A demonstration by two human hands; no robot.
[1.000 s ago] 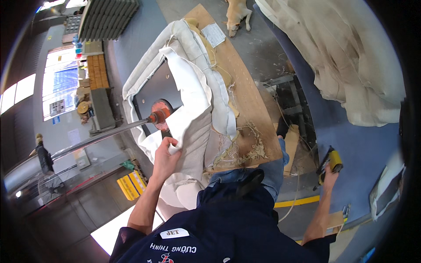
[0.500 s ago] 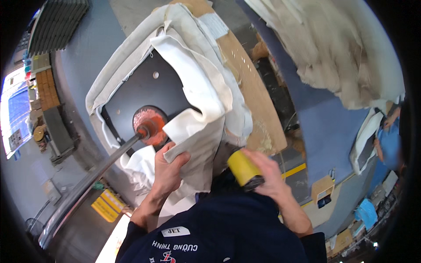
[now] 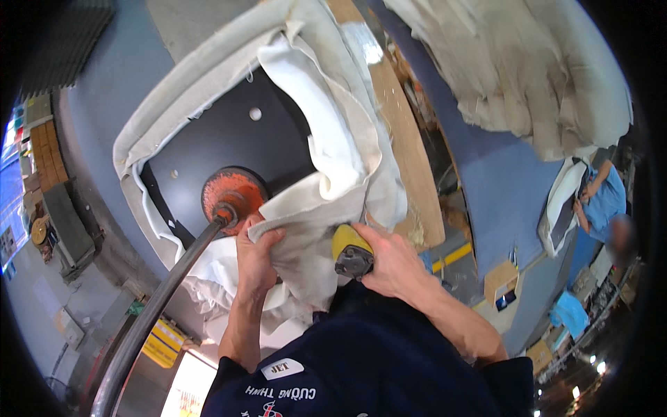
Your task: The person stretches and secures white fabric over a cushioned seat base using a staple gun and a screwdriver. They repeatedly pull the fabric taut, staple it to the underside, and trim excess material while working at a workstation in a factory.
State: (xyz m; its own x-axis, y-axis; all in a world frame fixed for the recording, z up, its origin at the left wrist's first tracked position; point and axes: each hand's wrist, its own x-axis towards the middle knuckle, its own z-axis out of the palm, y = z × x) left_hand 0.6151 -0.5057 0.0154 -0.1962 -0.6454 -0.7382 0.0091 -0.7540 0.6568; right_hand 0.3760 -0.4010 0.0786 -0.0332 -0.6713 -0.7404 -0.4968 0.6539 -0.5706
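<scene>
A beige fabric cover (image 3: pixel 319 219) with white padding (image 3: pixel 325 125) is gathered around a black panel (image 3: pixel 222 132). My left hand (image 3: pixel 257 257) is closed on the fabric's edge, thumb on top, close to an orange round plate (image 3: pixel 233 191) pressed on the panel. My right hand (image 3: pixel 396 260) grips a yellow hand-held tool (image 3: pixel 349 243) with a black end facing me; its exact kind does not show. The tool's far end is over the fabric, to the right of my left hand, and I cannot tell whether it touches.
A metal rod (image 3: pixel 156 309) slants from the orange plate to the lower left. Right of the piece lie a wooden board (image 3: pixel 410 160) and a blue-grey table (image 3: pixel 500 201) with a heap of beige cloth (image 3: pixel 514 76). At far right a person in blue (image 3: pixel 604 194) handles another covered panel.
My right hand has brought the yellow tool left and turned it upright, its black end now toward me. My left hand has shifted slightly up and left with the fabric.
</scene>
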